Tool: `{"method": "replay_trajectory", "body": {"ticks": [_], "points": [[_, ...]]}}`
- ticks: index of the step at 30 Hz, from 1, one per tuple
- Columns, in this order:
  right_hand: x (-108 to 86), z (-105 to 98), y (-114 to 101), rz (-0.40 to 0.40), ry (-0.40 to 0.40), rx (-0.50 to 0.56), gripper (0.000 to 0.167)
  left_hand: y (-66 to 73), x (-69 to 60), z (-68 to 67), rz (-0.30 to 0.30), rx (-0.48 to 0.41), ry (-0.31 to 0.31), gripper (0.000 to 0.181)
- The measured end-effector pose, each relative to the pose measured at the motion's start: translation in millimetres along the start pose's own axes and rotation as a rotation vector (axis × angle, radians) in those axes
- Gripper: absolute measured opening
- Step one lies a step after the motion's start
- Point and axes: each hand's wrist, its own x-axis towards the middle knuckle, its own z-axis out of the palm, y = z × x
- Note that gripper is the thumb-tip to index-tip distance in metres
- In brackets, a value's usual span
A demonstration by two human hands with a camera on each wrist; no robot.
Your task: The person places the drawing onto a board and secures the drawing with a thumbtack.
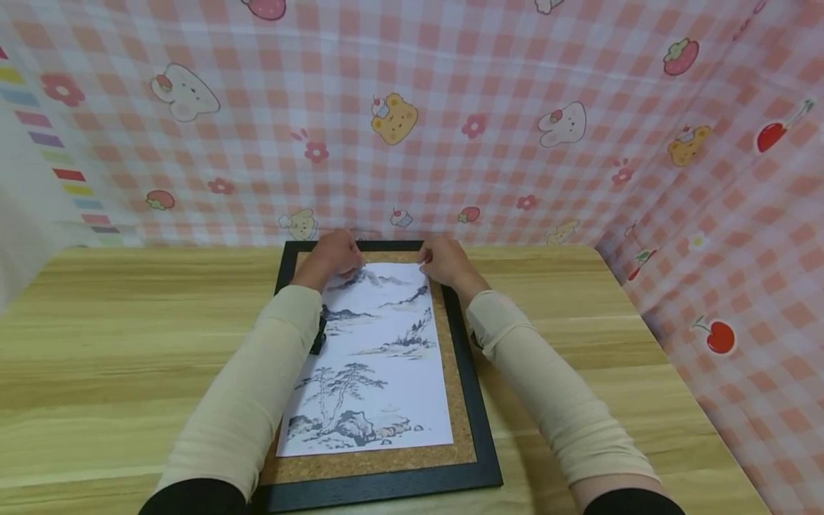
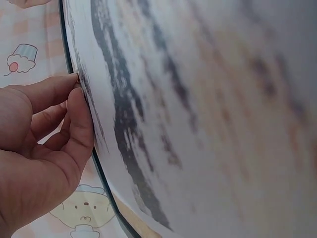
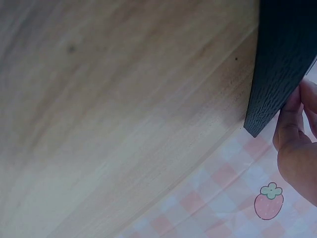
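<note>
A white sheet printed with an ink landscape (image 1: 380,343) of mountains and pines lies on a cork board (image 1: 465,429) with a black frame (image 1: 386,485). At the sheet's far left corner, my left hand (image 1: 336,254) pinches its edge between thumb and index finger. In the left wrist view, the thumb and index fingertip of that left hand (image 2: 54,124) meet at the printed sheet's edge (image 2: 198,124). My right hand (image 1: 445,263) pinches the far right corner. The right wrist view shows that hand (image 3: 297,144) partly, beside the frame's corner (image 3: 277,74); its fingertips are mostly hidden.
The framed board rests on a wood-grain table (image 1: 141,357), its far side close to a pink checked curtain (image 1: 438,179). A similar cloth (image 1: 727,272) hangs along the right side. Both forearms, in beige sleeves (image 1: 244,386), reach over or beside the board.
</note>
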Motion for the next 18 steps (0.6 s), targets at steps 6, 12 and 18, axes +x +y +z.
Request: {"method": "replay_trajectory", "body": {"ticks": [6,12,18], "points": [[-0.5,0.8,-0.6,0.004,-0.002,0.002,0.008,3.9,-4.6,0.0,-0.011,0.018,0.000,0.022],[-0.4,1.0,-0.6,-0.003,-0.004,-0.005,0.008,3.6,-4.3,0.3,0.000,0.025,0.007,0.021],[-0.9,-1.1,-0.8,-0.004,-0.005,0.006,0.008,3.9,-2.2,1.0,0.028,0.062,0.028,0.020]]}}
